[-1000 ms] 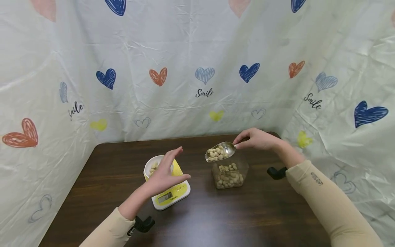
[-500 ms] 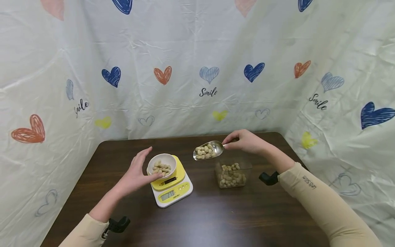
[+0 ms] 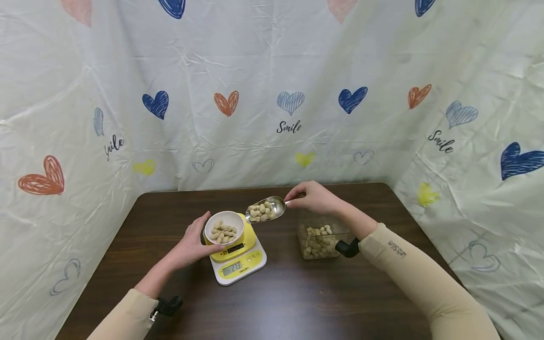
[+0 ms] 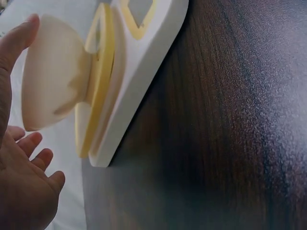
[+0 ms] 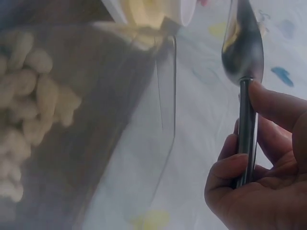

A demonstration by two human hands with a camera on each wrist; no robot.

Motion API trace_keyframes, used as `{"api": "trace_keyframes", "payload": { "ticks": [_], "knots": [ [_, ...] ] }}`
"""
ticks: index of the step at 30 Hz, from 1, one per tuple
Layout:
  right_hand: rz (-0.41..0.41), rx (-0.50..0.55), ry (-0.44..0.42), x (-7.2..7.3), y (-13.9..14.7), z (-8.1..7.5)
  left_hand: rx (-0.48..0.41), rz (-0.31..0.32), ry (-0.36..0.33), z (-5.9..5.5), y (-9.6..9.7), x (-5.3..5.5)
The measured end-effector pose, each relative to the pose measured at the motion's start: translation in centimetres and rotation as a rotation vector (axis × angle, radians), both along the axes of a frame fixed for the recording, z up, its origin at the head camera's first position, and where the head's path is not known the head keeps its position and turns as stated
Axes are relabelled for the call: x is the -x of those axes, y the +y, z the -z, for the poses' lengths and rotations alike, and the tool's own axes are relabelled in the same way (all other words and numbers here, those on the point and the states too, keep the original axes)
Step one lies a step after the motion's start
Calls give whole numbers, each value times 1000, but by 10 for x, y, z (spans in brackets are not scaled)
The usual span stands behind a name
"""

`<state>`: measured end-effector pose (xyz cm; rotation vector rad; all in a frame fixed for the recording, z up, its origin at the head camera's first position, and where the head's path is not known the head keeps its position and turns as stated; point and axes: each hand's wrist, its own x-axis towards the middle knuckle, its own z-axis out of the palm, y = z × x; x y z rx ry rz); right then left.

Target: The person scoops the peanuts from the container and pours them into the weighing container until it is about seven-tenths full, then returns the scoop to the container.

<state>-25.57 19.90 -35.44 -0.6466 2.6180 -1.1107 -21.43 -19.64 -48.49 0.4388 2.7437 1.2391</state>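
My right hand (image 3: 312, 197) grips the handle of a metal scoop (image 3: 278, 206), fingers curled round it in the right wrist view. Unshelled peanuts (image 3: 261, 211) lie in the scoop, held level close to the right side of a white bowl (image 3: 211, 218). More peanuts (image 3: 224, 232) are in that bowl, on a yellow and white kitchen scale (image 3: 219, 272). Spread beside the bowl's left side is my left hand (image 3: 189, 245). Its thumb (image 4: 21, 40) is at the bowl in the left wrist view; whether it touches is unclear. The other fingers stand apart from it.
A clear plastic container (image 3: 302, 236) with many peanuts stands right of the scale, partly under my right forearm. The dark wooden table (image 3: 297, 302) backs onto a white curtain (image 3: 250, 156) printed with hearts. The scale's display (image 3: 232, 268) shows digits.
The right hand has carried the loaded scoop leftward from above the container to near the bowl. My left hand moved left off the scale's front, then slightly closer to the bowl.
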Motion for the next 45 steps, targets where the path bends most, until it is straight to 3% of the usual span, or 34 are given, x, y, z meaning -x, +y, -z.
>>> {"api": "trace_keyframes", "payload": {
  "ticks": [9,16,26,38,45],
  "knots": [
    [-18,-4,43,8,-32,11,-9,-7,-55,5,2,4],
    [-22,-95,114,18,-53,17,-2,-13,-65,6,2,5],
    [-51,-197,255,20,-71,7,3,-14,-68,4,3,4],
    [-40,-211,294,21,-77,3,14,-12,-54,3,3,4],
    [-25,-219,373,22,-78,3,10,-5,-47,4,2,4]
  ]
}}
